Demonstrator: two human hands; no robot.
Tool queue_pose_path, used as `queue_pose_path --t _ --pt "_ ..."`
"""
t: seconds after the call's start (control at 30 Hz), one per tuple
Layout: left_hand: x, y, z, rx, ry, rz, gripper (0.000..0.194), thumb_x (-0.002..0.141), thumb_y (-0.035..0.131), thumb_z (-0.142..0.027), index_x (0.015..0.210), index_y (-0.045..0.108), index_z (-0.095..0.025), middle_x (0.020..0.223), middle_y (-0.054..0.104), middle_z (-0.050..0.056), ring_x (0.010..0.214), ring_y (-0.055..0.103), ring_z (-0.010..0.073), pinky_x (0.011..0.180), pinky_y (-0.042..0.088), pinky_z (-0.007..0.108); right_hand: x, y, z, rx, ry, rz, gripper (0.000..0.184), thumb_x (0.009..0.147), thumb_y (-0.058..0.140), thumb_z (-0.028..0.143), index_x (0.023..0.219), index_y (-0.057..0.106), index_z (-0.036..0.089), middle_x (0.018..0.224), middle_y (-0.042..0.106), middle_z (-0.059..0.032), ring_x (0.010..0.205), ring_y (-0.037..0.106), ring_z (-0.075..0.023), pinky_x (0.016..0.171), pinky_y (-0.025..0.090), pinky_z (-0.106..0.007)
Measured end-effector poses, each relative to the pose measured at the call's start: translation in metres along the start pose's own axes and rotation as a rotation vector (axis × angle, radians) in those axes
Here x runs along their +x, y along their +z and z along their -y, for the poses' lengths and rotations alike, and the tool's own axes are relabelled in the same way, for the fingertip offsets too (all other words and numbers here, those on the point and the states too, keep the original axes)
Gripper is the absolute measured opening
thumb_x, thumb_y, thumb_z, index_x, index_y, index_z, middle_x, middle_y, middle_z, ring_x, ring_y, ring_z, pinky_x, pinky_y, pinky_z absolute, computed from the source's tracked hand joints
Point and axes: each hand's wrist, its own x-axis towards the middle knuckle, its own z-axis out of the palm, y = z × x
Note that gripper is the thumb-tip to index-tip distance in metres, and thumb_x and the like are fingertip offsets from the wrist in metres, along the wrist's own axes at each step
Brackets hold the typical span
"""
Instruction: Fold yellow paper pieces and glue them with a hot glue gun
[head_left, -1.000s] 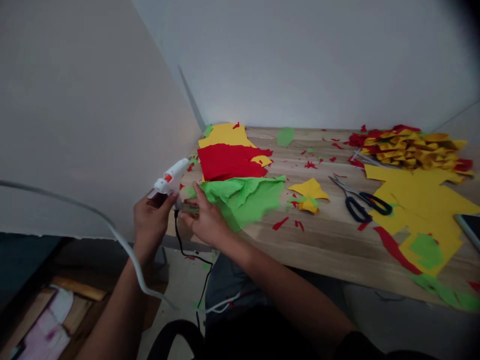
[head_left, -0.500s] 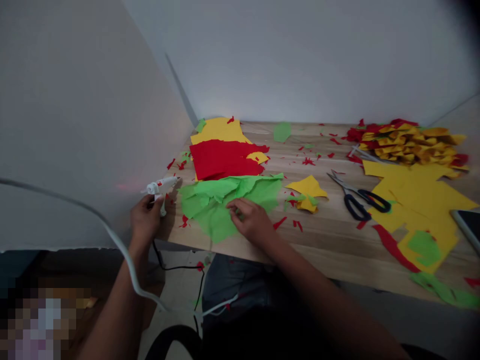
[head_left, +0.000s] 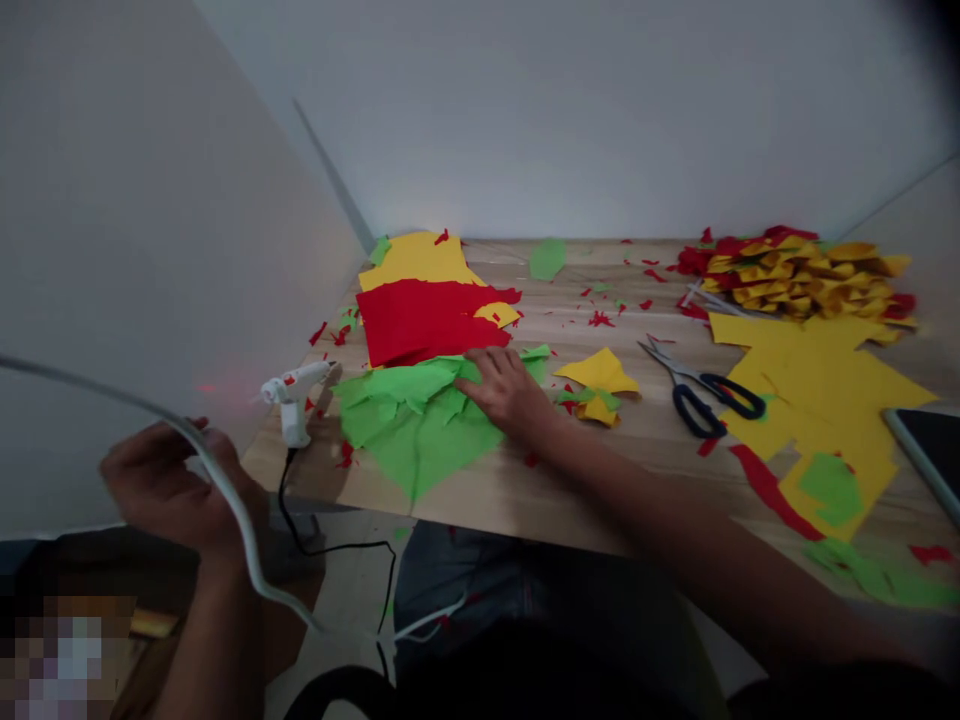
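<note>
My left hand (head_left: 180, 485) is off the table's left edge, with nothing seen in it. Its fingers are loosely curved and apart, and a pale cable (head_left: 225, 487) crosses in front of it. To its right a white glue gun (head_left: 295, 398) stands on the tabletop, its nozzle pointing right. My right hand (head_left: 511, 398) lies on the crumpled green paper (head_left: 442, 445), fingers stretched over its upper edge, thumb apart. Just beyond lie a red sheet (head_left: 424, 320) and a yellow sheet (head_left: 420, 257), partly overlapped.
Black-handled scissors (head_left: 694, 388) lie open at right, beside a large yellow cut sheet (head_left: 821, 385). A pile of folded yellow and red pieces (head_left: 802, 275) sits behind. A dark-screened device (head_left: 930, 455) is at the right edge. Small yellow scraps (head_left: 600, 380) lie mid-table. A black cord (head_left: 330, 550) hangs down.
My left hand has let go of the glue gun and moved left and down, away from it. My right hand has shifted forward onto the green paper's upper edge, its fingers extended.
</note>
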Motion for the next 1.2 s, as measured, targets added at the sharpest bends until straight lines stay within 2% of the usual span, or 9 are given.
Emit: queue_pose_path --t 0.17,0.33,0.43,0.5,0.57,0.77,0.9,1.03,1.2 --pt "0.016 0.045 -0.049 0.035 0.174 0.09 0.062 0.074 0.08 -0.044 0.128 0.058 -0.024 0.124 0.062 0.011 0.12 0.058 0.0315 0.096 0.055 0.044 0.012 0.006 -0.01 0.144 0.172 -0.085 0.027 0.102 0.047 0.03 0.102 0.072 0.018 0.102 0.069 -0.0135 0.096 0.057 -0.0272 0.091 0.042 -0.043" --pt "0.042 0.103 -0.071 0.063 0.469 0.272 0.075 0.069 0.083 -0.049 0.134 0.058 -0.021 0.143 0.056 0.014 0.138 0.046 0.0359 0.117 0.037 0.051 0.013 -0.002 -0.024 0.291 0.311 -0.299 0.023 0.1 0.049 0.032 0.098 0.067 0.018 0.094 0.07 -0.011 0.091 0.059 -0.0243 0.087 0.042 -0.036" --pt "0.068 0.141 -0.079 -0.03 0.431 0.493 0.057 0.073 0.078 -0.05 0.119 0.066 -0.018 0.123 0.07 0.012 0.115 0.063 0.0298 0.104 0.047 0.043 0.016 -0.007 -0.032 0.353 0.417 -0.343 0.019 0.096 0.05 0.031 0.095 0.064 0.019 0.089 0.068 -0.0085 0.085 0.059 -0.0225 0.081 0.043 -0.034" --pt "0.083 0.163 -0.082 -0.169 0.348 0.501 0.035 0.084 0.066 -0.048 0.097 0.07 -0.017 0.1 0.075 0.009 0.096 0.068 0.023 0.09 0.052 0.035 0.02 -0.011 -0.039 0.409 0.489 -0.303 0.015 0.093 0.052 0.031 0.093 0.063 0.019 0.086 0.067 -0.0062 0.08 0.058 -0.0207 0.076 0.043 -0.032" --pt "0.093 0.177 -0.082 -0.252 0.325 0.502 0.029 0.083 0.066 -0.046 0.086 0.069 -0.017 0.087 0.074 0.006 0.085 0.067 0.0196 0.082 0.052 0.031 0.028 -0.016 -0.05 0.462 0.519 -0.239 0.013 0.087 0.058 0.03 0.093 0.062 0.019 0.086 0.066 -0.0046 0.077 0.057 -0.0189 0.073 0.042 -0.031" --pt "0.093 0.187 -0.065 -0.36 0.271 0.464 0.033 0.084 0.069 -0.047 0.094 0.068 -0.016 0.095 0.074 0.008 0.087 0.067 0.0183 0.082 0.052 0.029 0.06 -0.03 -0.078 0.526 0.356 -0.001 0.025 0.085 0.066 0.034 0.068 0.057 0.019 0.065 0.052 0.003 0.062 0.044 -0.0126 0.059 0.03 -0.027" --pt "0.088 0.183 -0.054 -0.305 0.314 0.512 0.047 0.081 0.073 -0.047 0.116 0.067 -0.017 0.114 0.073 0.01 0.101 0.066 0.0211 0.091 0.05 0.032 0.072 -0.03 -0.081 0.572 0.343 -0.006 0.026 0.082 0.067 0.027 0.062 0.052 0.02 0.06 0.044 0.0056 0.059 0.036 -0.0108 0.057 0.025 -0.027" --pt "0.085 0.184 -0.053 -0.184 0.38 0.524 0.03 0.09 0.064 -0.044 0.092 0.074 -0.016 0.092 0.075 0.007 0.086 0.065 0.02 0.082 0.047 0.031 0.071 -0.027 -0.081 0.609 0.353 0.032 0.021 0.08 0.068 0.027 0.064 0.058 0.019 0.062 0.048 0.0042 0.062 0.04 -0.0116 0.059 0.027 -0.027" --pt "0.081 0.184 -0.059 -0.089 0.409 0.475 0.03 0.09 0.064 -0.046 0.081 0.074 -0.019 0.078 0.073 0.004 0.072 0.062 0.0181 0.072 0.044 0.03 0.069 -0.022 -0.08 0.637 0.374 0.07 0.02 0.076 0.074 0.03 0.065 0.065 0.016 0.06 0.053 0.0034 0.061 0.043 -0.0119 0.061 0.031 -0.027"
